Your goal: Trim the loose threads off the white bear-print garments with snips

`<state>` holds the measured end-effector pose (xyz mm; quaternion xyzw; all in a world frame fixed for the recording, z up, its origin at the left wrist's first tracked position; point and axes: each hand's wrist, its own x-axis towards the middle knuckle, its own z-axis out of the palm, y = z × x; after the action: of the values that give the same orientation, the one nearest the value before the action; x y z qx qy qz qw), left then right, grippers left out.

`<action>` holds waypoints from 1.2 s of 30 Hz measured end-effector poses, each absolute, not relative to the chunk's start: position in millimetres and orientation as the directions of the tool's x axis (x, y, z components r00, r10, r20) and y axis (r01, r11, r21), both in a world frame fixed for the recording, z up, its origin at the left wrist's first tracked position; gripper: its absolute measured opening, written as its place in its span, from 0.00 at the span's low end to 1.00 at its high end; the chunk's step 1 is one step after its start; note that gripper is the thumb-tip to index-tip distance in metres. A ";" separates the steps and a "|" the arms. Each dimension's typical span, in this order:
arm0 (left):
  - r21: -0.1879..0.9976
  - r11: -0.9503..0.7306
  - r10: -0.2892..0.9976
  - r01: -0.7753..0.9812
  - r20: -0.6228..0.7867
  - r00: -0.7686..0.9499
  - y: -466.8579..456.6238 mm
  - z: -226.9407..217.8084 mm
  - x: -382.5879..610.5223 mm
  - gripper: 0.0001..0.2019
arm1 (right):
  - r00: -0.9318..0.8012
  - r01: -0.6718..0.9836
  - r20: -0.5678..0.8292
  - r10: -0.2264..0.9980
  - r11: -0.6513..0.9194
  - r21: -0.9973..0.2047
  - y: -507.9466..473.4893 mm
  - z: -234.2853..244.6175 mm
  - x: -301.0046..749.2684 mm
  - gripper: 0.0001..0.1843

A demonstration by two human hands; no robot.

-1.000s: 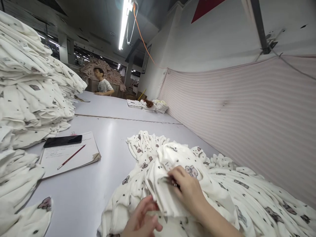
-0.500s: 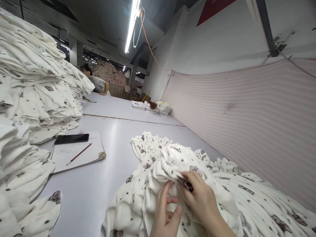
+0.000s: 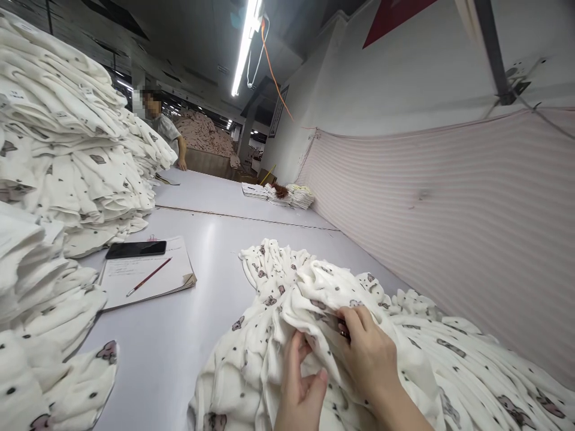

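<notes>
A heap of white fabric pieces (image 3: 323, 278) with dark dots and greyish-pink animal prints lies bunched in front of me. At its near side my left hand (image 3: 300, 380) reaches into the folds, fingertips touching a layer's edge and thumb standing apart. Beside it, my right hand (image 3: 371, 353) is closed against the upper folds. A small dark object (image 3: 344, 329) shows between its fingers, mostly hidden, and its kind cannot be made out. Whether the right fingers also pinch the cloth is unclear.
Tall stacks of similar white fabric (image 3: 76, 149) rise at the left. A phone (image 3: 136, 249) and a red pencil (image 3: 149, 277) rest on papers (image 3: 179, 272). Farther back on the table (image 3: 215, 239) sit folded bundles (image 3: 287, 196). Another person (image 3: 168, 131) stands at the far edge. Striped cloth (image 3: 431, 203) covers the right wall.
My right hand has shifted slightly right, and the dark object is more covered. The top layer has folded over, hiding its size print. The far person has straightened up.
</notes>
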<state>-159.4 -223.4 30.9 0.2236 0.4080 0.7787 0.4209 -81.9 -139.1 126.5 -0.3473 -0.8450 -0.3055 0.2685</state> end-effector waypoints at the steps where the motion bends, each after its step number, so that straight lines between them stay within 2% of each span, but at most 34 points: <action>1: 0.813 -0.312 0.840 -0.492 -0.005 -0.542 -222.2 33.2 -159.9 0.40 | -0.625 0.738 0.642 0.444 0.605 0.300 -143.2 126.6 -82.0 0.11; 4: 0.786 -0.294 0.835 -0.545 -0.067 -0.547 -218.1 38.4 -165.6 0.40 | -0.618 0.740 0.589 0.521 0.638 0.212 -148.3 127.8 -80.9 0.13; 6: 0.785 -0.265 0.831 -0.560 -0.108 -0.545 -215.4 40.6 -172.7 0.39 | -0.595 0.771 0.571 0.566 0.601 0.208 -140.9 129.8 -79.0 0.15; 8: 0.777 -0.212 0.842 -0.593 -0.163 -0.515 -213.5 41.3 -180.3 0.38 | -0.518 0.831 0.578 0.630 0.532 0.165 -124.2 134.3 -76.2 0.13; 11: 0.733 -0.151 0.870 -0.663 -0.220 -0.442 -213.2 38.7 -187.7 0.40 | -0.359 0.898 0.602 0.714 0.439 0.015 -92.6 144.1 -71.5 0.09; 14: 0.705 -0.202 0.887 -0.680 -0.164 -0.433 -214.4 34.1 -188.4 0.39 | -0.307 0.904 0.611 0.730 0.425 -0.053 -74.5 150.4 -68.4 0.07; 19: 0.764 -0.257 0.885 -0.592 -0.059 -0.461 -210.9 43.9 -186.0 0.34 | -0.329 0.870 0.569 0.754 0.476 -0.129 -94.9 149.1 -66.8 0.06; 21: 0.767 -0.297 0.899 -0.569 0.023 -0.438 -207.5 57.2 -184.8 0.34 | -0.351 0.795 0.512 0.784 0.538 -0.279 -114.0 150.5 -67.6 0.06; 24: 0.725 -0.332 0.930 -0.603 0.145 -0.338 -201.4 76.2 -178.0 0.33 | -0.502 0.528 0.353 0.790 0.603 -0.598 -140.3 155.9 -73.7 0.11; 26: 0.687 -0.332 0.941 -0.647 0.197 -0.274 -197.5 80.0 -169.8 0.34 | -0.615 0.432 0.257 0.746 0.591 -0.681 -149.5 159.2 -80.0 0.13; 28: 0.669 -0.356 0.934 -0.653 0.231 -0.272 -194.3 74.2 -161.0 0.35 | -0.651 0.453 0.216 0.727 0.601 -0.658 -151.2 159.7 -84.9 0.13; 32: 0.752 -0.374 0.921 -0.543 0.230 -0.315 -191.2 49.7 -150.3 0.34 | -0.659 0.525 0.287 0.695 0.698 -0.487 -146.6 147.7 -89.5 0.12; 36: 0.902 -0.295 0.909 -0.315 0.162 -0.385 -194.1 27.6 -149.1 0.27 | -0.746 0.587 0.275 0.607 0.793 -0.160 -140.7 128.5 -103.2 0.24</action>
<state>-149.1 -194.1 27.6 0.3572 0.4156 0.7209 0.4242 -103.2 -140.7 128.5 -0.3198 -0.9337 0.0316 0.1579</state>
